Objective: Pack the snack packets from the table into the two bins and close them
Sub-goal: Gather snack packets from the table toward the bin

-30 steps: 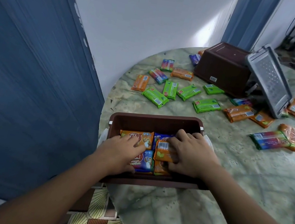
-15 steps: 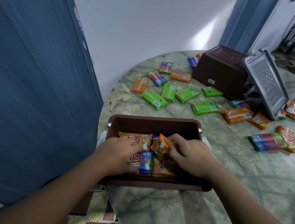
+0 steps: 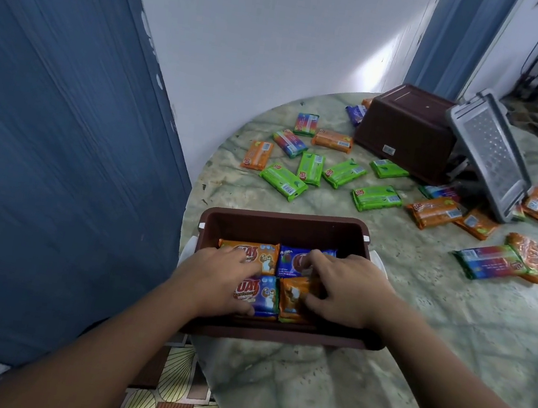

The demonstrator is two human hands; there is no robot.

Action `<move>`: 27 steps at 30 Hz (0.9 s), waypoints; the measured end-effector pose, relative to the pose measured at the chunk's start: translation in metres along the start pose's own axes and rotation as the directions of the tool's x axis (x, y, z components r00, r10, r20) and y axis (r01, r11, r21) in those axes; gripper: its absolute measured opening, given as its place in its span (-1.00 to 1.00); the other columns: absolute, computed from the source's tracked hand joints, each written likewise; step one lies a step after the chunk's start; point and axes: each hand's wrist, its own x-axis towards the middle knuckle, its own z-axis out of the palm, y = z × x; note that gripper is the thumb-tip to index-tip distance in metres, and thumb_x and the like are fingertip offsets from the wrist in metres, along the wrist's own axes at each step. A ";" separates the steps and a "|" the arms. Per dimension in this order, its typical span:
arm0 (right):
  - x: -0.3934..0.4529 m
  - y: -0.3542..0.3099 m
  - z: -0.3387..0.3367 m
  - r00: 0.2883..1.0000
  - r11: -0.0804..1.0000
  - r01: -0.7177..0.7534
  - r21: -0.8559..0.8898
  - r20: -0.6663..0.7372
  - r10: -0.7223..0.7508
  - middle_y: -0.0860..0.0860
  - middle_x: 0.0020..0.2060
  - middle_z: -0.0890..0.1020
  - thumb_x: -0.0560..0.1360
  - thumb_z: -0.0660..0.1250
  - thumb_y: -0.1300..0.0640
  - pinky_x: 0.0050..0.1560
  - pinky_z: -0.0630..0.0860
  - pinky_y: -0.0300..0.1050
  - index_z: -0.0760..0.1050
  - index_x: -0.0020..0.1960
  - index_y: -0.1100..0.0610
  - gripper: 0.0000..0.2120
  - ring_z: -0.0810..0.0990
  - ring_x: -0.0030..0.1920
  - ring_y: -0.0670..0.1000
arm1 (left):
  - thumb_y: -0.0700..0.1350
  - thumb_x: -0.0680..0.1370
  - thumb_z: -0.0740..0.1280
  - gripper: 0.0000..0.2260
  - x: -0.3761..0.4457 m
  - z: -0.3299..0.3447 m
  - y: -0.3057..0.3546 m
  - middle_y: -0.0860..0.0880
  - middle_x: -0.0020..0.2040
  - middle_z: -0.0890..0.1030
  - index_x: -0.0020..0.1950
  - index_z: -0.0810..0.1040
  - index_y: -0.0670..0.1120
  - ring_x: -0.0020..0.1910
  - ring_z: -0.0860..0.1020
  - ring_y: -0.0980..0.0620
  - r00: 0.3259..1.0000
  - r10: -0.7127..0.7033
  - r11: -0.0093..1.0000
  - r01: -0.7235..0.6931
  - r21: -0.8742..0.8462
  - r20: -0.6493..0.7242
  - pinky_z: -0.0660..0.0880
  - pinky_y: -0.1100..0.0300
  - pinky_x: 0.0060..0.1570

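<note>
Since a moment ago, the orange packet [image 3: 296, 297] I lifted lies flat in the near bin [image 3: 287, 222] at the table's [image 3: 450, 333] near-left edge; my right hand [image 3: 349, 289] pinches it, my left hand [image 3: 219, 276] presses flat on a "UAT" packet [image 3: 260, 294]. A blue packet [image 3: 292, 260] reads "FLORA".

A home: marble-patterned table [image 3: 452, 319], blue doors [image 3: 62, 140], patterned floor tiles [image 3: 165, 393].

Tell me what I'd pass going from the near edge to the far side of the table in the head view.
Open brown bin with both hands inside → scattered green packets → overturned brown bin → white wall.
</note>
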 end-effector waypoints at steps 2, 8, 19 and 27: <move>0.001 -0.001 -0.001 1.000 1.000 0.020 -0.017 0.001 -0.020 -0.12 0.21 0.60 0.45 0.30 -0.36 0.17 0.41 -0.05 0.33 0.32 -0.13 -0.46 0.61 0.11 0.01 | 0.44 0.46 0.31 -0.39 0.000 0.000 0.000 0.07 0.28 0.46 0.39 0.34 0.16 0.27 0.43 0.03 1.000 -0.004 1.000 0.004 -0.001 0.006 0.41 0.05 0.16; 0.002 0.003 -0.002 0.998 0.997 0.049 0.059 -0.045 -0.046 -0.18 -0.06 0.60 0.47 0.32 -0.32 0.06 0.42 -0.02 0.32 -0.01 -0.10 -0.65 0.57 0.01 -0.02 | 0.45 0.45 0.31 -0.39 0.002 -0.001 0.001 0.07 0.29 0.45 0.38 0.34 0.18 0.27 0.43 0.03 1.000 -0.011 1.000 0.011 -0.003 0.015 0.40 0.05 0.16; -0.004 -0.023 -0.014 0.834 0.279 -0.295 0.914 0.103 0.543 0.16 -0.09 0.66 0.45 0.50 0.15 -0.13 0.67 0.06 0.39 0.04 0.12 -0.68 0.69 -0.12 0.10 | 0.46 0.44 0.32 -0.37 0.001 0.002 -0.001 0.08 0.30 0.46 0.40 0.33 0.19 0.27 0.44 0.03 1.000 -0.018 1.000 0.018 -0.011 0.005 0.40 0.05 0.17; -0.006 -0.034 -0.007 0.855 -0.174 -0.256 0.951 0.307 0.417 0.16 0.12 0.61 0.60 0.29 0.40 -0.03 0.70 0.19 0.47 0.36 -0.12 -0.50 0.71 0.07 0.17 | 0.47 0.44 0.29 -0.37 0.000 0.003 -0.001 0.07 0.28 0.45 0.40 0.32 0.19 0.25 0.43 0.03 1.000 -0.013 1.000 0.013 0.002 0.005 0.40 0.06 0.15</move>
